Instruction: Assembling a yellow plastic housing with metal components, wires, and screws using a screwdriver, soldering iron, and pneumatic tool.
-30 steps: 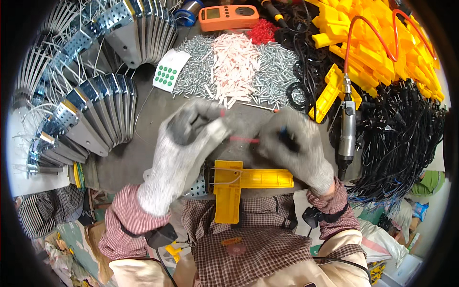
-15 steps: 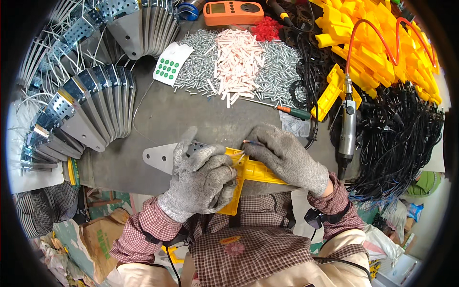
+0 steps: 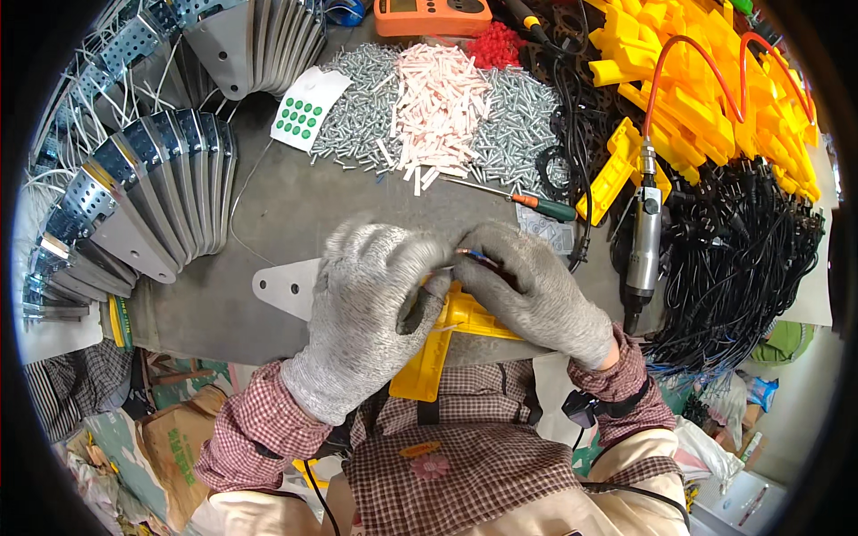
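Pinching wire (image 3: 480, 257) in right hand (image 3: 541, 290) over yellow part (image 3: 418, 373) | pointing tip left, likely for easy reach | curling left hand (image 3: 371, 313) near; cannot tell if gripping

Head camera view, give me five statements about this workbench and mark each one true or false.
1. The left hand and right hand both wear grey gloves. True.
2. The hose on the pneumatic screwdriver is blue. False: it is red.
3. The pale pink pieces lie between two heaps of silver screws. True.
4. The orange meter lies between the person's hands. False: it sits beyond the heaps, at the top edge of the view.
5. The right hand holds a thin wire with blue on it. True.
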The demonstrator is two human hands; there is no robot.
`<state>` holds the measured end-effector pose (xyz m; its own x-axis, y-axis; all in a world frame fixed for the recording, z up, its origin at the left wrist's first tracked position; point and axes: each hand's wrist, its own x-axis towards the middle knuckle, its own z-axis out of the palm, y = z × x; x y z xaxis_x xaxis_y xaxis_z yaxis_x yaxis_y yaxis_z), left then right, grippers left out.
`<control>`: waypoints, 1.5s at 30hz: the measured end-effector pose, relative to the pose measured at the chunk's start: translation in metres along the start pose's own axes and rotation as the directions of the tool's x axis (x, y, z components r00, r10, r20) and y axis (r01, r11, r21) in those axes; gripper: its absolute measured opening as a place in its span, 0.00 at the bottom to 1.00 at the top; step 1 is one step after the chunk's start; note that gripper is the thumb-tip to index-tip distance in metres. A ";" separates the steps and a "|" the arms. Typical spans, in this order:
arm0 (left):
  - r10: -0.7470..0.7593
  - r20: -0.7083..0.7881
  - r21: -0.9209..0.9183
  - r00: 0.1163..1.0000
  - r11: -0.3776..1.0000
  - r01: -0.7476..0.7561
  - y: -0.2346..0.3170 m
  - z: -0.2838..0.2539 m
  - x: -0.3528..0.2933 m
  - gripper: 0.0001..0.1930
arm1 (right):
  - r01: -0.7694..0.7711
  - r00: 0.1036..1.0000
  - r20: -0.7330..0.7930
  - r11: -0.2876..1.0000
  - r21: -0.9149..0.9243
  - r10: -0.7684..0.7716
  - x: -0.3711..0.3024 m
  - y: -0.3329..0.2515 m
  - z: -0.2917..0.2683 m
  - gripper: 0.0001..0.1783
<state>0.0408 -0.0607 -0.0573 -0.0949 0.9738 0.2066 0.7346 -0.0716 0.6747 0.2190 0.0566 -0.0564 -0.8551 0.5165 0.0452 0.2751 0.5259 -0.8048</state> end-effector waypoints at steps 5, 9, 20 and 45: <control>-0.175 0.066 -0.514 0.982 0.838 0.184 -0.009 -0.001 -0.002 0.19 | -0.216 0.976 0.012 0.957 0.193 0.217 0.008 -0.003 0.004 0.14; -0.107 -0.001 -0.482 0.994 0.871 0.094 -0.009 -0.002 -0.001 0.09 | -0.267 0.962 0.046 0.895 0.356 0.269 0.006 0.002 0.001 0.13; -0.195 0.071 -0.511 0.978 0.835 0.203 -0.005 -0.007 0.004 0.06 | -0.281 0.958 0.108 0.797 0.535 0.265 0.008 0.006 0.001 0.10; -0.196 0.348 -0.714 0.917 0.579 0.395 -0.003 -0.032 0.010 0.19 | 0.286 0.943 -0.164 0.957 -0.051 -0.291 0.014 -0.009 0.011 0.11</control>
<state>0.0163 -0.0576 -0.0340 0.0030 0.9819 -0.1893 -0.0921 0.1888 0.9777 0.1997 0.0515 -0.0550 -0.8139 0.4448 0.3739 0.0405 0.6853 -0.7272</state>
